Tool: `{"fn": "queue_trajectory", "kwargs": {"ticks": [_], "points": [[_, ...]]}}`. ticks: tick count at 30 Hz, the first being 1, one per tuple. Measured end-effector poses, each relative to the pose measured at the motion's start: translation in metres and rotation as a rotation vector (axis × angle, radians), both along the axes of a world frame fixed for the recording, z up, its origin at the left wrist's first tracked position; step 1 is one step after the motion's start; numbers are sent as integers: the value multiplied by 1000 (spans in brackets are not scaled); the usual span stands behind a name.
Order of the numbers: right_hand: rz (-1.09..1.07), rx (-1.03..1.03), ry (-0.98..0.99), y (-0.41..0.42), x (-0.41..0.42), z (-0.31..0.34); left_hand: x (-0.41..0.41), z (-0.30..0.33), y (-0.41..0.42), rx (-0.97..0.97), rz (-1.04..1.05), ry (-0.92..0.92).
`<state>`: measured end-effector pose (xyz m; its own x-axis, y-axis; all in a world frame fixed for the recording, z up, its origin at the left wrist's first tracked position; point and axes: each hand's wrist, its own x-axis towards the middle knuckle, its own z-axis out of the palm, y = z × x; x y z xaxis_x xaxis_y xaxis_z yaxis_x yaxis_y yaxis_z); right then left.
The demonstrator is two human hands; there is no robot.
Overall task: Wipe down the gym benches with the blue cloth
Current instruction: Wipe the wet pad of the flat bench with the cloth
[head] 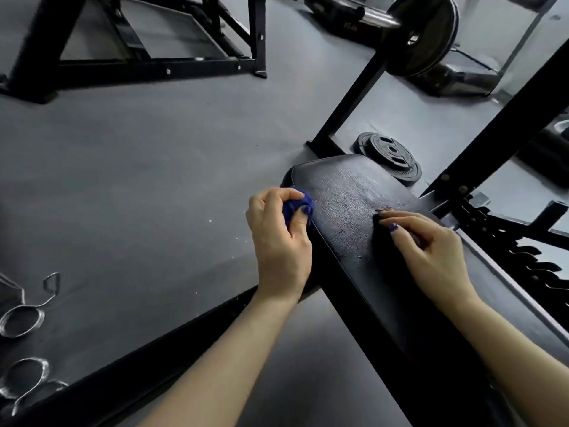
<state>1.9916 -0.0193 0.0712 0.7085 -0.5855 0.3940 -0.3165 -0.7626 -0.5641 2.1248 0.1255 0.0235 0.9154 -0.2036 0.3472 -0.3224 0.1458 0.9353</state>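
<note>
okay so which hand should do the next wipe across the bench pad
Left. The left hand already grips the cloth at the pad's edge; the right hand rests bare on the pad.

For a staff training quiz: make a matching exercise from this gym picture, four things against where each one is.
Things:
1. crumpled blue cloth
2. right hand
3. black iron weight plates
4. silver spring collars

Places:
A. flat on the floor beyond the bench's far end
B. on the floor at far left
C. gripped in the left hand
D. resting on the black padded bench

Pairs: 1-C, 2-D, 3-A, 4-B
</note>
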Motion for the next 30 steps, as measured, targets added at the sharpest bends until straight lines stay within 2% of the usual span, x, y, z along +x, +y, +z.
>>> {"fn": "queue_trajectory", "kwargs": {"ticks": [6,14,17,21,26,28,30], "points": [[27,-26,27,2,0,0,-24,-13,6,-48,-54,31],[30,-36,51,2,0,1,57,-7,-21,-27,-53,180],[22,-34,46,3,1,1,58,-4,-21,-37,-77,205],[14,-28,41,6,1,1,45,-10,-4,-1,-102,150],[-5,-36,46,6,3,2,85,8,-29,151,-151,146],[-15,-40,42,6,4,3,79,14,-28,179,-141,48],[-23,-41,35,7,4,3,67,15,-19,209,-132,-134]]}}
